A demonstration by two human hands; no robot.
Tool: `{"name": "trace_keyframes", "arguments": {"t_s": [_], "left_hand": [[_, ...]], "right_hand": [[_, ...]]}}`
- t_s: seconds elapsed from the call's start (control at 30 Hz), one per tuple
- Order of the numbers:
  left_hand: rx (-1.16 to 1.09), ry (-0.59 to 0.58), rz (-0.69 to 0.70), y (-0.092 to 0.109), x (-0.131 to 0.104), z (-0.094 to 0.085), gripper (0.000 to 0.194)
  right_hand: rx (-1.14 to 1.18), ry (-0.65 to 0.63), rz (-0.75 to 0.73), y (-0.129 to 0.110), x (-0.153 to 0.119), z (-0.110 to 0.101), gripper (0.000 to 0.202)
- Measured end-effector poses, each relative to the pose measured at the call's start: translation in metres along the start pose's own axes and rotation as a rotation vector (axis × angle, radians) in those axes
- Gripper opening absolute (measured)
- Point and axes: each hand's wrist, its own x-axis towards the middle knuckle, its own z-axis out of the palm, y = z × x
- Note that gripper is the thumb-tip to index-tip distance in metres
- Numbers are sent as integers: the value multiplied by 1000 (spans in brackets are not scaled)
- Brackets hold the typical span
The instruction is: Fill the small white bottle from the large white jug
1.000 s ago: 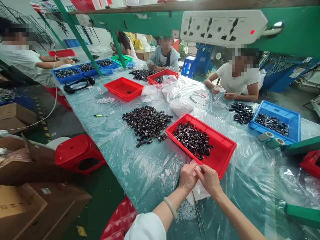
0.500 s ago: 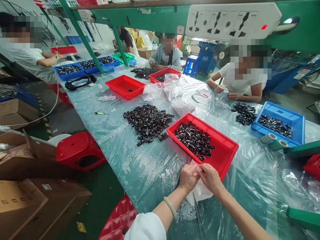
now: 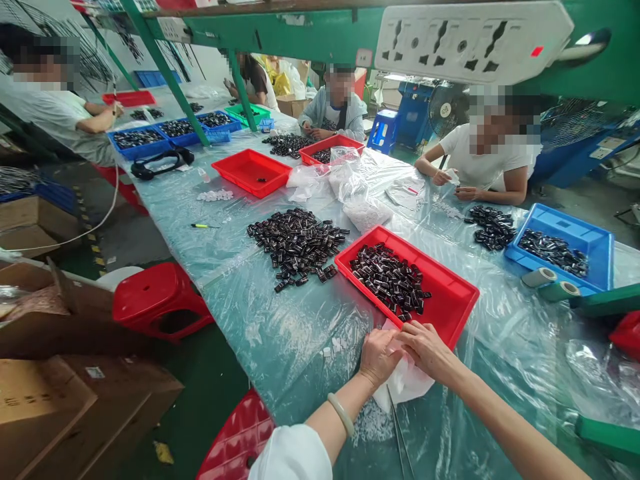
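My left hand [image 3: 379, 358], with a pale bangle [image 3: 341, 415] on its wrist, has thumb and fingers pinched together at the near edge of the red tray. Against its fingertips rests my right hand [image 3: 427, 350], its fingers closed too. Whatever lies between them is hidden. A white sheet or bag [image 3: 413, 380] is under both hands. Tweezers [image 3: 397, 430] lie just below, by a patch of tiny white scraps [image 3: 373, 421]. Small white pieces [image 3: 336, 347] sit left of my left hand. Small black parts [image 3: 387, 277] fill one side of the red tray [image 3: 453, 300].
A large heap of black parts [image 3: 297, 247] lies left of the tray. A blue tray [image 3: 595, 250] and two rolls [image 3: 540, 277] stand at right. A green beam with a power strip [image 3: 473, 40] crosses above. Other people sit around the plastic-covered table.
My right hand has turned and its fingers now lie more over the left fingertips. The small white piece seen at the fingertips is now hidden. The left hand barely moved.
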Motion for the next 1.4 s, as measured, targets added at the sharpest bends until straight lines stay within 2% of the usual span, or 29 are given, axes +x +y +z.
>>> {"name": "trace_keyframes", "arguments": {"t_s": [0.1,0.23,0.33,0.5,0.6,0.73,0.83,0.9,0.93,1.07,1.17,1.27,1.4], "left_hand": [[2,0,5,-2,-1,1,35],[14,7,4,-4,-2,4,33],[19,5,2,-5,-2,5,31],[5,-16,12,-5,-1,3,35],[-3,-18,7,-3,-1,2,37],[7,-11,-19,-2,0,3,35],[15,-14,-35,-3,0,4,33],[17,-21,-36,-3,0,4,34],[16,-26,-35,-3,0,3,34],[8,-42,-32,-2,0,2,33],[4,-44,-37,-2,0,2,35],[2,-44,-43,-2,0,3,34],[3,-53,-48,-1,0,3,31]], "right_hand": [[-65,3,66,4,-1,4,9],[-138,-2,148,5,-1,12,23],[-153,-23,131,2,2,13,23],[-104,-44,52,-3,2,-2,8],[-85,-38,47,-2,2,-6,18],[-111,-15,94,1,2,1,6],[-136,-4,144,3,1,8,19],[-132,1,159,4,-1,8,15],[-124,5,156,4,-1,7,12],[-79,1,77,3,-2,-1,21],[-63,-2,32,3,0,-1,14],[-74,4,45,4,2,7,7],[-114,17,123,3,2,18,16]]}}
